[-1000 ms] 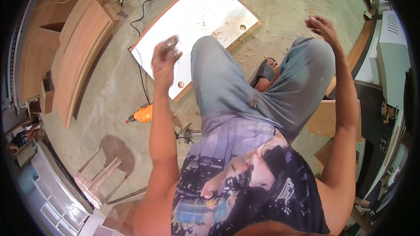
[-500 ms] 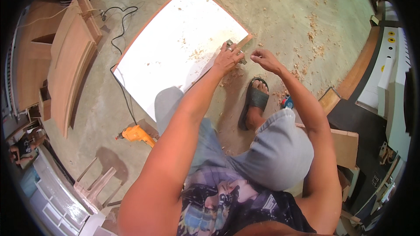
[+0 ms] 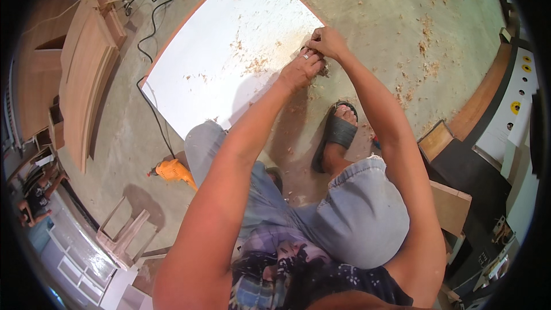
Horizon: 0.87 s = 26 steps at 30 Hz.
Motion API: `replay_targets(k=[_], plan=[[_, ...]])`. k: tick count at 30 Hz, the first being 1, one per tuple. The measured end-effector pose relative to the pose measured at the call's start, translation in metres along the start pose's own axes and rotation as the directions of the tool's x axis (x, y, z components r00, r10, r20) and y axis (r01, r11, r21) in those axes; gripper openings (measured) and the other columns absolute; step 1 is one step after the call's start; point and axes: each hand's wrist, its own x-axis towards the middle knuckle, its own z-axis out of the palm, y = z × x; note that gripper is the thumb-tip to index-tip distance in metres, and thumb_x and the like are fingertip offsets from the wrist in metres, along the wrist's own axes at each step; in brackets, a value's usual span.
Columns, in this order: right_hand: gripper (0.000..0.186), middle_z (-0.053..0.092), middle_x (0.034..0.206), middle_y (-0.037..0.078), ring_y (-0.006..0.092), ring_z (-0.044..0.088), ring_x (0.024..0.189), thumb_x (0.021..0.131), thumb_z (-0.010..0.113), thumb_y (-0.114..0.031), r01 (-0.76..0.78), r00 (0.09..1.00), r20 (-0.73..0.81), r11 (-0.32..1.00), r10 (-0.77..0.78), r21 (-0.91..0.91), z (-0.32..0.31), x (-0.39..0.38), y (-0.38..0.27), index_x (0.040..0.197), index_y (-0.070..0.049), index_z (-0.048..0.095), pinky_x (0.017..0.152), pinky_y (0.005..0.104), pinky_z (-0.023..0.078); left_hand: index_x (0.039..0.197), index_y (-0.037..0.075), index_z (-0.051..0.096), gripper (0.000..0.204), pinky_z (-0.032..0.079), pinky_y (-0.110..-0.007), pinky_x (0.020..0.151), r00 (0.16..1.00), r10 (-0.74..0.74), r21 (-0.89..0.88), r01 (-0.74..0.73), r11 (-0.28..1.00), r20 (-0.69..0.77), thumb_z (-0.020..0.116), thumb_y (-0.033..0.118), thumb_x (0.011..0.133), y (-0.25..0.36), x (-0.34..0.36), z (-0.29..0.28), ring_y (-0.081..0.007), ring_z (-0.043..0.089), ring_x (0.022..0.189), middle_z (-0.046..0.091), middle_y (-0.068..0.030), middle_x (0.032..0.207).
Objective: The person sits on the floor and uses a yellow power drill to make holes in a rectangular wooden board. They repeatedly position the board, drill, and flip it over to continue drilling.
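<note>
A white panel point(image 3: 218, 40) with brown edges lies on the floor, strewn with wood shavings point(image 3: 257, 66). My left hand point(image 3: 301, 72) is at its right corner, fingers bent over a small metal fitting that is now almost wholly hidden. Just above it, my right hand point(image 3: 327, 43) has its thumb and fingers pressed together against the left fingertips. Whatever the right fingers pinch cannot be made out.
An orange power drill point(image 3: 174, 171) lies left of my knee, near a black cable point(image 3: 154, 33). Curved wooden boards point(image 3: 86, 80) stand at the left, beyond a stool point(image 3: 127, 232). My sandalled foot point(image 3: 338, 132) is below my hands. A dark bench point(image 3: 459, 161) runs along the right.
My right hand has moved up and left to meet my left hand, covering the metal fitting. The whole view has shifted a little, and the panel appears higher.
</note>
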Motion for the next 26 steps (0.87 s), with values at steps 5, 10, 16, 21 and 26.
replay_targets(k=[5, 10, 16, 21, 26], plan=[[0.029, 0.073, 0.087, 0.014, 0.0321, 0.070, 0.082, 0.077, 0.073, -0.034, -0.003, 0.996, -0.085, 0.998, -0.002, -0.055, 0.004, -0.009, -0.004, 0.088, -0.007, 0.075, 0.073, 0.0420, 0.055, 0.122, 0.009, 0.064, 0.039, 0.046, -0.046, 0.092, 0.876, -0.361, -0.009, 0.378, 0.926, -0.322, 0.070, 0.012, 0.083, 0.009, -0.029, -0.020, -0.0339, 0.062, 0.102, 0.064, -0.0124, 0.108], [0.024, 0.073, 0.087, 0.013, 0.0312, 0.070, 0.082, 0.079, 0.072, -0.031, 0.038, 0.993, -0.112, 0.998, -0.043, -0.044, 0.005, -0.014, -0.006, 0.087, -0.008, 0.075, 0.073, 0.0429, 0.055, 0.108, 0.011, 0.074, 0.021, 0.047, -0.044, 0.079, 0.783, -0.576, -0.072, 0.577, 0.814, -0.237, 0.070, 0.016, 0.087, 0.005, -0.028, -0.030, -0.0299, 0.064, 0.088, 0.067, -0.0086, 0.097], [0.021, 0.073, 0.088, 0.012, 0.0313, 0.070, 0.084, 0.077, 0.075, -0.028, 0.015, 0.995, -0.094, 1.000, -0.016, -0.016, 0.006, -0.010, -0.001, 0.089, -0.011, 0.074, 0.074, 0.0421, 0.055, 0.091, 0.015, 0.080, 0.011, 0.051, -0.041, 0.073, 0.695, -0.687, -0.110, 0.681, 0.724, -0.213, 0.075, 0.019, 0.083, -0.013, -0.009, -0.024, -0.0286, 0.067, 0.079, 0.071, -0.0093, 0.088], [0.022, 0.074, 0.091, 0.011, 0.0306, 0.071, 0.088, 0.076, 0.079, -0.030, -0.099, 0.995, -0.022, 0.991, 0.097, -0.093, 0.007, 0.001, 0.001, 0.089, -0.013, 0.075, 0.075, 0.0422, 0.055, 0.087, 0.016, 0.080, 0.014, 0.054, -0.039, 0.076, 0.523, -0.844, -0.046, 0.852, 0.522, 0.115, 0.079, 0.024, 0.076, -0.031, 0.011, -0.031, -0.0270, 0.071, 0.082, 0.075, -0.0095, 0.085], [0.021, 0.075, 0.094, 0.011, 0.0292, 0.071, 0.091, 0.076, 0.080, -0.029, -0.134, 0.991, -0.009, 0.984, 0.134, -0.119, 0.004, 0.007, -0.001, 0.091, -0.015, 0.076, 0.079, 0.0422, 0.055, 0.089, 0.016, 0.080, 0.020, 0.055, -0.038, 0.078, 0.565, -0.800, 0.062, 0.808, 0.586, 0.201, 0.082, 0.030, 0.075, -0.034, 0.019, -0.043, -0.0255, 0.072, 0.083, 0.076, -0.0079, 0.086]])
